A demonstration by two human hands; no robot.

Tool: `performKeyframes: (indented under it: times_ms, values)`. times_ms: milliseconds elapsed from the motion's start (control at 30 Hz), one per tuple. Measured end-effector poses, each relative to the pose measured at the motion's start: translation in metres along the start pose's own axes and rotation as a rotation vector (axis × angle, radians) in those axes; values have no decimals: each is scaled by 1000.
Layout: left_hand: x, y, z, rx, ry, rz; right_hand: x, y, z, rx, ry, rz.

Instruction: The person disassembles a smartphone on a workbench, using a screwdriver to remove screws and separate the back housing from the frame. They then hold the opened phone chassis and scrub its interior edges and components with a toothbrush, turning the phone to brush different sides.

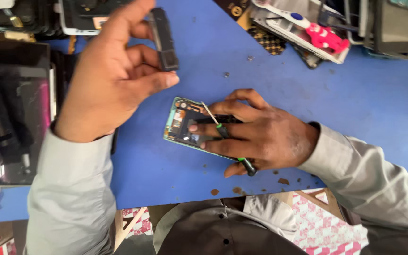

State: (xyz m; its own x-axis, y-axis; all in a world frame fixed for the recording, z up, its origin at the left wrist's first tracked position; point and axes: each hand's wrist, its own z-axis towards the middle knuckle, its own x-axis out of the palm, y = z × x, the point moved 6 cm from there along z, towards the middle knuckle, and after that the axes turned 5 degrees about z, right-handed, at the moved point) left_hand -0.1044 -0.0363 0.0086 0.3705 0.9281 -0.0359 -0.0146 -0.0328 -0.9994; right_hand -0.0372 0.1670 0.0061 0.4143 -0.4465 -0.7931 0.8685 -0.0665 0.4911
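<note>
An opened phone (180,123) with a green frame lies face down on the blue table top (355,108), its inner boards showing. My right hand (256,134) rests flat on it and holds a thin screwdriver (226,137) with a green and black handle between the fingers, tip pointing up-left. My left hand (114,75) is raised above the table to the left and pinches a narrow black phone part (164,40) between thumb and fingers.
Stacks of dark phone screens and panels (15,99) line the left edge. More phone parts, a white housing with a pink piece (319,35) and dark frames (393,26) lie at the back right. Small crumbs dot the table's near edge.
</note>
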Motion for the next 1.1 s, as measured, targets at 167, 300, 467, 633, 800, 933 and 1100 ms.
performKeyframes:
  times_ms: [167, 300, 467, 633, 800, 933, 1100]
  values:
    - [-7, 9, -3, 68, 48, 356, 7, -10, 6, 71, 44, 56]
    - [-14, 3, -7, 163, 20, 665, 10, -17, 7, 104, 70, 28]
    - [-15, 5, -11, 163, 80, 727, 9, -20, 10, 110, 122, 26]
    - [-15, 7, -15, 205, 64, 735, 6, -26, 11, 180, 159, 56]
    - [-23, 3, -19, 323, -31, 845, -5, -26, 6, 145, -55, -8]
    - [-25, 9, -19, 341, -178, 1119, -22, -29, -8, 143, -301, 7]
    - [-24, 23, -17, 273, -204, 1264, -28, -37, -27, 258, -568, 28]
